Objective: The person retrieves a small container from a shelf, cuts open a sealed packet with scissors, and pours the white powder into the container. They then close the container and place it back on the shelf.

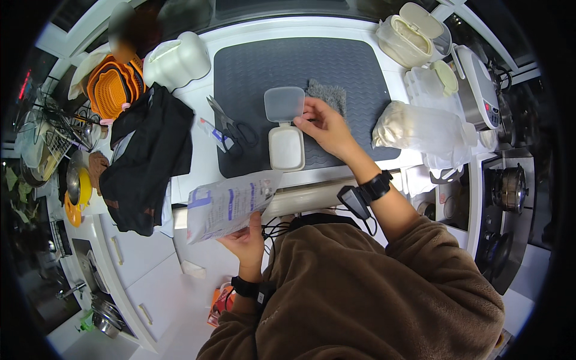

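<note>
My left hand (pixel 246 243) holds a translucent plastic packet (pixel 229 204) with purple print at the counter's front edge, thumb on its near side. A small white plastic box (pixel 287 148) stands on the dark grey mat (pixel 360 63), its hinged translucent lid (pixel 284 104) raised and tilted back. The thumb and fingers of my right hand (pixel 326 128) are at the lid's right edge and appear to pinch it. Behind that hand lies a grey fuzzy cloth (pixel 330 94). Black-handled scissors (pixel 231 126) rest left of the box, partly over a small printed sachet (pixel 215 134).
Black clothing (pixel 150 157) lies on the left of the counter, near orange baskets (pixel 110 92) and a white tissue box (pixel 177 60). To the right are a filled plastic bag (pixel 414 128), lidded containers (pixel 407 40) and a rice cooker (pixel 479 85). A pot (pixel 513 189) sits on the stove.
</note>
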Demonstrator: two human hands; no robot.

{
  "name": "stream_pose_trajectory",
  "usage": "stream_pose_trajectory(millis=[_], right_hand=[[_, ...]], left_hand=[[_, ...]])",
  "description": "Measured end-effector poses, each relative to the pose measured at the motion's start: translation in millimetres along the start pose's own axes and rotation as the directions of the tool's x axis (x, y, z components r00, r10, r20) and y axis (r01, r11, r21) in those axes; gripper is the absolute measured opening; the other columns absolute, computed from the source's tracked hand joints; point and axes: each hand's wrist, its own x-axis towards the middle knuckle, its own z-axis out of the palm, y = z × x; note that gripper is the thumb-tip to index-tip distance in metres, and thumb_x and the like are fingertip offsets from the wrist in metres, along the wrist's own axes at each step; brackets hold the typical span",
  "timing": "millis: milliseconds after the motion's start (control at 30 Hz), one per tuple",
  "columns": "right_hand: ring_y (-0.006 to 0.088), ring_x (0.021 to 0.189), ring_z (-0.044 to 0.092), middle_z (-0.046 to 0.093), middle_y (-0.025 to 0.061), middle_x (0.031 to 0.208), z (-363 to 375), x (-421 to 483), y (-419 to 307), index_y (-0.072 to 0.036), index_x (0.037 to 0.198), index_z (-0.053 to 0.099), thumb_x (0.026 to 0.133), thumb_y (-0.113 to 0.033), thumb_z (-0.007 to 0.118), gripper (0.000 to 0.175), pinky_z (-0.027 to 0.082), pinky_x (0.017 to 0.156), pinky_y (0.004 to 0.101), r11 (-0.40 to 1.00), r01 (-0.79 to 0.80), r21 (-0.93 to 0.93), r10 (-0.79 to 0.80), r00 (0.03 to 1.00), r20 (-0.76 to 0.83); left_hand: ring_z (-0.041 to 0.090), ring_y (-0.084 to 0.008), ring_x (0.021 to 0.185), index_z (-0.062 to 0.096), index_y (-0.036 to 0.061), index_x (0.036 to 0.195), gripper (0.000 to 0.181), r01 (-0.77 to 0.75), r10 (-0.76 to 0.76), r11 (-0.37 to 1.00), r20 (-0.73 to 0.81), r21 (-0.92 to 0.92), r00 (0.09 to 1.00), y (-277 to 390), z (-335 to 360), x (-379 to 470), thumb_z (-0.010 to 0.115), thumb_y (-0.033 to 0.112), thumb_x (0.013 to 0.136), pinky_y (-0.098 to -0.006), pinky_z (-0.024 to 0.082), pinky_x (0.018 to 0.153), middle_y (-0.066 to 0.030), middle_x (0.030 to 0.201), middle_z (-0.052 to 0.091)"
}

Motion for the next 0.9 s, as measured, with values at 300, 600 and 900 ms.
stream_pose_trajectory(millis=[300, 600, 900], right_hand=[[0.0171, 0.058, 0.064, 0.063, 0.0123, 0.065, 4, 7, -10, 0.001, 0.085, 0.058, 0.089, -0.014, 0.060, 0.016, 0.048, 0.054, 0.0292, 0.950, 0.095, -0.296, -0.121, 0.990, -0.072], [0.0191, 0.056, 0.066, 0.062, 0.0138, 0.063, 6, -1, 0, 0.002, 0.080, 0.054, 0.089, -0.012, 0.059, 0.018, 0.047, 0.049, 0.0296, 0.955, 0.074, -0.286, -0.140, 0.966, -0.216], [0.0200, 0.056, 0.066, 0.061, 0.0134, 0.063, 7, -2, 3, 0.002, 0.081, 0.055, 0.089, -0.013, 0.059, 0.018, 0.048, 0.049, 0.0298, 0.951, 0.067, -0.303, -0.149, 0.956, -0.254]], left_hand=[[0.048, -0.0282, 0.117, 0.011, 0.0014, 0.136, 0.084, 0.119, -0.124, 0.992, -0.120, -0.051, 0.985, 11, -6, 7, 0.070, -0.005, 0.076, -0.0391, 0.043, 0.097, -0.0224, 0.132, 0.038], [0.047, -0.0280, 0.119, 0.011, 0.0022, 0.136, 0.084, 0.123, -0.129, 0.991, -0.114, -0.055, 0.985, 8, -8, 10, 0.069, -0.005, 0.076, -0.0391, 0.042, 0.098, -0.0220, 0.132, 0.038], [0.046, -0.0274, 0.119, 0.011, 0.0020, 0.135, 0.084, 0.111, -0.115, 0.993, -0.088, -0.047, 0.989, 3, -8, 10, 0.069, -0.005, 0.076, -0.0389, 0.041, 0.099, -0.0220, 0.132, 0.038]])
